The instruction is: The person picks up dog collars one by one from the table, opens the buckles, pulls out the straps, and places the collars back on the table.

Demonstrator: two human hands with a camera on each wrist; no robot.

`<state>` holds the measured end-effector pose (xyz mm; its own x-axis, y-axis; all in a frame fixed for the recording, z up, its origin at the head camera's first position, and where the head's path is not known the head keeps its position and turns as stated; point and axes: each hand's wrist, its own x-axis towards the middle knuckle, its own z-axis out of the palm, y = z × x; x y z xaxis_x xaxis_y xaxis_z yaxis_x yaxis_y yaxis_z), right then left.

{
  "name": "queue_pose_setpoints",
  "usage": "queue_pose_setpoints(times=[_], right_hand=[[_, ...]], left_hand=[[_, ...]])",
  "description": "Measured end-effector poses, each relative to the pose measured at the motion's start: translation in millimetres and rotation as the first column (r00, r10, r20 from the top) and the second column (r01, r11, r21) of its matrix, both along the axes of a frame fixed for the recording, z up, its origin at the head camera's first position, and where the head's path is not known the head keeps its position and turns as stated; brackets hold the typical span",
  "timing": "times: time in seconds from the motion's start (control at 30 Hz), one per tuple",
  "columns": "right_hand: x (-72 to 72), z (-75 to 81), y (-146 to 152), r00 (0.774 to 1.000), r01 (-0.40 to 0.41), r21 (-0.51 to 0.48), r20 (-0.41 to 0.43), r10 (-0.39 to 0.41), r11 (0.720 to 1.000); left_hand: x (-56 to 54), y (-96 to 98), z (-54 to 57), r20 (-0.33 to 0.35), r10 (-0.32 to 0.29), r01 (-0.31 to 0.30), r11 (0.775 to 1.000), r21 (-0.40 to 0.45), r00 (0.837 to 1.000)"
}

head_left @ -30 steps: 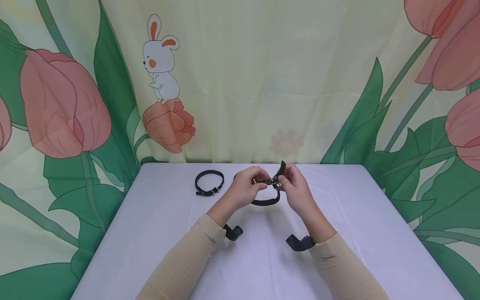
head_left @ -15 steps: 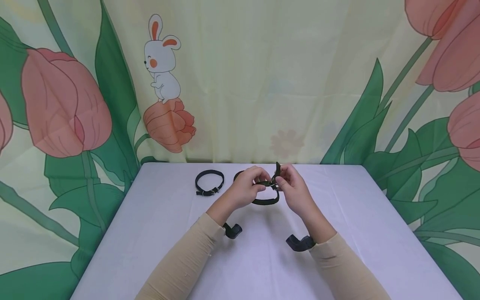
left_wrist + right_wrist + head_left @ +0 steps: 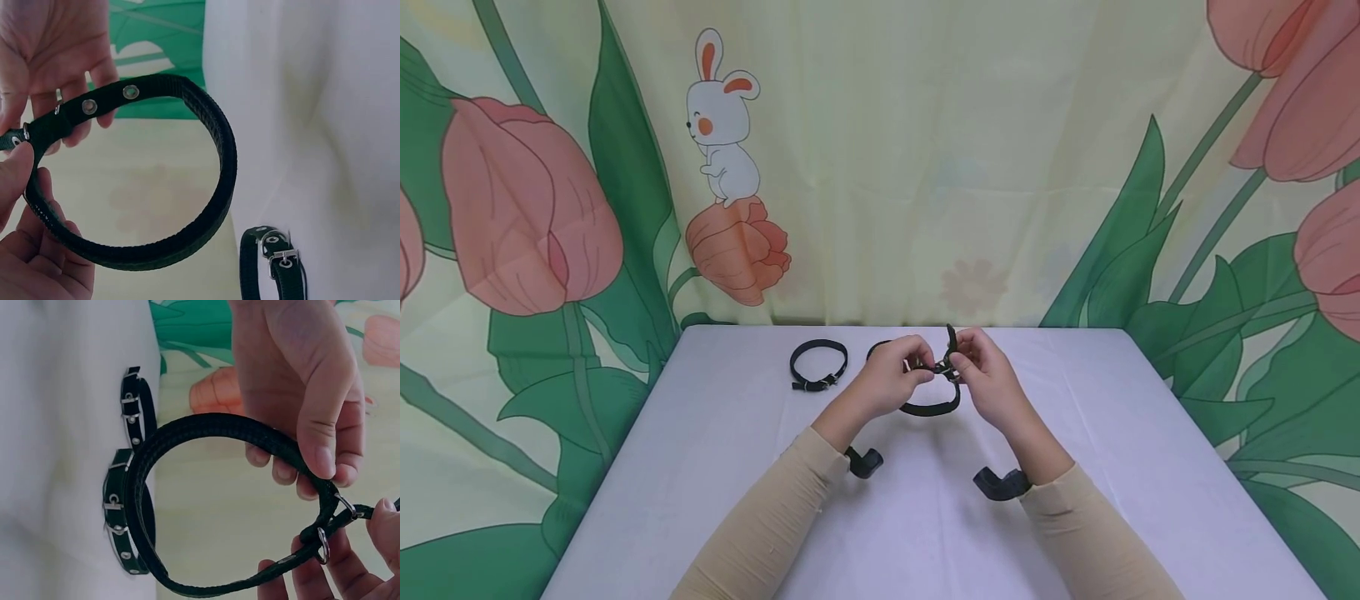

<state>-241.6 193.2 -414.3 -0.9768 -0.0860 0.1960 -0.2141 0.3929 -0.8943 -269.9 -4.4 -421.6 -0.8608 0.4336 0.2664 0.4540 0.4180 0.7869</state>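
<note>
Both hands hold a black dog collar (image 3: 930, 409) above the white table. Its strap forms a large loop (image 3: 228, 156) with metal eyelets, a D-ring and a buckle. My left hand (image 3: 895, 372) grips it left of the buckle, thumb against fingers; in the right wrist view this hand (image 3: 306, 381) is at the top. With its thumb and fingers, my right hand (image 3: 988, 375) pinches the strap by the buckle, and the strap's free end (image 3: 952, 337) points up between the hands. Fingers partly cover the buckle.
A second black collar (image 3: 818, 389), buckled into a ring, lies on the table (image 3: 737, 467) to the left. Another collar (image 3: 115, 515) stands behind the left hand, mostly hidden in the head view. A printed curtain (image 3: 887, 208) hangs along the table's back edge.
The strap's free end has swung left and stands more upright. Both hands keep their hold on the collar and have shifted only slightly.
</note>
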Motion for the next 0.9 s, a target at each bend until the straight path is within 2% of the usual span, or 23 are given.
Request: queue_pose_setpoints(times=[0.17, 0.4, 0.67, 0.9], right_hand=[[-0.1, 0.2, 0.2, 1.000, 0.000, 0.007, 0.000, 0.000, 1.000], [0.5, 1.5, -2.2, 0.999, -0.009, 0.012, -0.030, 0.010, 1.000], [1.0, -2.7, -0.4, 0.999, 0.026, -0.061, -0.036, -0.028, 0.998], [-0.5, -5.7, 2.6, 0.999, -0.003, -0.117, -0.047, -0.002, 0.993]], left_hand=[[0.8, -0.1, -1.1, -0.004, 0.037, -0.037, 0.998, 0.044, 0.999], [3.4, -1.2, 0.2, -0.027, 0.058, -0.055, 0.994, 0.094, 0.998], [7.2, -3.6, 2.2, -0.015, 0.108, -0.105, 0.984, 0.146, 0.994], [6.6, -7.6, 2.8, -0.011, 0.154, -0.149, 0.972, 0.179, 0.988]])
